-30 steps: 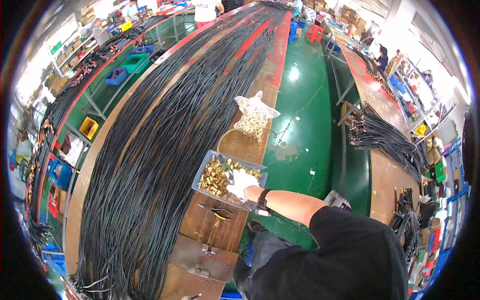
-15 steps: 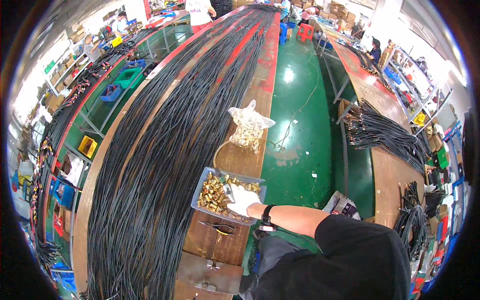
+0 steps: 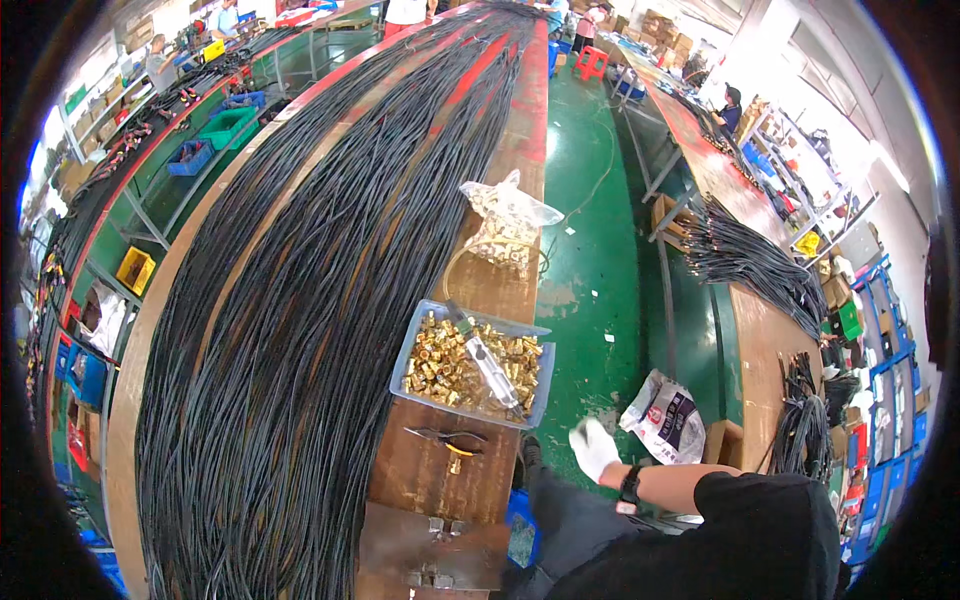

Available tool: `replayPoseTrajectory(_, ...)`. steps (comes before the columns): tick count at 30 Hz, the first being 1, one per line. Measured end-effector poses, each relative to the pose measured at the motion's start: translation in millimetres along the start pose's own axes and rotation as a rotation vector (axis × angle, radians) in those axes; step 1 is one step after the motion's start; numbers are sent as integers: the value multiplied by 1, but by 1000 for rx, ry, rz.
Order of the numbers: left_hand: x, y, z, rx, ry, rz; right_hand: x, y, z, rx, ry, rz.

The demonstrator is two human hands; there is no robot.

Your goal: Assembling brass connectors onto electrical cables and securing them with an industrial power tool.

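The right hand (image 3: 594, 449) has its white-gloved fingers loosely bunched; whether they pinch anything cannot be told. It hangs past the right edge of the desk (image 3: 415, 475), between a plastic bin (image 3: 402, 355) and a white-and-dark sack (image 3: 668, 420). Inside the bin, a pen-shaped silver tool (image 3: 491, 370) lies slantwise over brass fittings (image 3: 432, 362). The bin reaches the desk's edge; pliers (image 3: 450, 436) lie just nearer, and black cables (image 3: 290, 380) crowd its left. Ahead of the hand, green floor (image 3: 575, 350) stretches open between the desks. The sack carries red and dark printing, too small to read.
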State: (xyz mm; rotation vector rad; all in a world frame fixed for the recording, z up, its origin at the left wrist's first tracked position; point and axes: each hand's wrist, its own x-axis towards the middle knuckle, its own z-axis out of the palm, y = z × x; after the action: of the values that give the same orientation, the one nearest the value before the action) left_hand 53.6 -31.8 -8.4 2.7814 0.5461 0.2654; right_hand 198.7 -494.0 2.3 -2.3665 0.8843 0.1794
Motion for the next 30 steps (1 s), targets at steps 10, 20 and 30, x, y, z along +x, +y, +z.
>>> replayPoseTrajectory(10,-6,-5,44,281,270,119,-5,114,237,-571,-1350,-577)
replayPoseTrajectory(20,8,24,61,299,299,220,-88,305,391,-620,-1403,-779)
replayPoseTrajectory(30,-4,25,40,139,271,183,-36,381,430,-421,-1098,-898)
